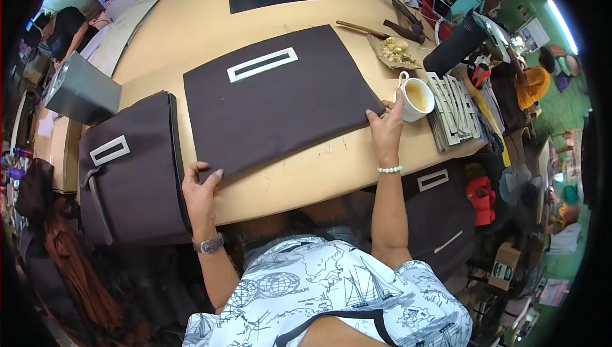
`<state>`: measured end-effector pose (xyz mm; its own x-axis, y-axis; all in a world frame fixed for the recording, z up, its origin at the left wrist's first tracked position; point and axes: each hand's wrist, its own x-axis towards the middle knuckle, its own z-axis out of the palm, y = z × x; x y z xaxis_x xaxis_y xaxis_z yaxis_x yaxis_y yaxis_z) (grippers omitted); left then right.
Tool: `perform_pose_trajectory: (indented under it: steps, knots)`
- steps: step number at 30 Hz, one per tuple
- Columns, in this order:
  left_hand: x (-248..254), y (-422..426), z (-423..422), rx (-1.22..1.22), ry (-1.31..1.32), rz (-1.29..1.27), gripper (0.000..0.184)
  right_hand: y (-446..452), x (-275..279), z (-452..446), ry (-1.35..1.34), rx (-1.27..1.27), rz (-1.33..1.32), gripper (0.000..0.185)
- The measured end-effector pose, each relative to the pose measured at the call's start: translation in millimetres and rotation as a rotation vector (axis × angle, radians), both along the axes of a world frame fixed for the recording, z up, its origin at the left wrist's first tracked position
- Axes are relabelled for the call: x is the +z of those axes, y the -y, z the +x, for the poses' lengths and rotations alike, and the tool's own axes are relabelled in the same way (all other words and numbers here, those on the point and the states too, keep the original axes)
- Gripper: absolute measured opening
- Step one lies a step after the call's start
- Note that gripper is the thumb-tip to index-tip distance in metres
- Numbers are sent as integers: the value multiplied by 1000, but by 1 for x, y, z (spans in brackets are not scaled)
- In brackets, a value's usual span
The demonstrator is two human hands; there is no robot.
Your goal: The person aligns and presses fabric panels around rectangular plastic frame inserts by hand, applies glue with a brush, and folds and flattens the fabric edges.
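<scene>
Dark panel, centre of frame, flat on the table, pale rectangular frame uppermost. Left hand and right hand, well apart, pinch its near corners: apparently a positioning step, calling for even handling and care beside the cup, right of centre. Far left: dark stack.

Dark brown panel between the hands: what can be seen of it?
The dark brown panel is roughly four-sided, smooth and matte, leather-like, though the exact material can't be told. A pale rectangular frame around a dark slot sits near its far edge. It lies on the table; the left hand and right hand touch its near corners.
</scene>
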<state>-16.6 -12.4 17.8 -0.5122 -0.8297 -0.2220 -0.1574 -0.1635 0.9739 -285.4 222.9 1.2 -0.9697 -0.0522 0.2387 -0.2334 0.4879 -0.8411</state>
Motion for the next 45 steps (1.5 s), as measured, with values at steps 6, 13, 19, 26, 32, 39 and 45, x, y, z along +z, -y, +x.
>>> perform_pose_trajectory:
  steps: [6,13,19,26,32,39,45]
  knots:
    - [16,-36,54,-169,-54,177,43,-36,1,30,12,73,-158,82]
    - [25,-28,86,-266,14,118,47,-60,16,40,168,135,101,82]
    - [18,17,21,-207,72,-279,39,14,26,-20,98,278,328,73]
    - [3,70,-14,-145,59,-395,37,69,2,-49,-65,222,161,61]
    - [14,18,10,-122,-128,-124,44,-1,14,27,-306,56,-205,60]
    - [23,-63,28,-707,-24,106,42,-151,1,106,-297,-312,-399,57]
    - [30,-136,-28,-1503,-91,-21,35,-301,31,196,-273,-755,-62,57]
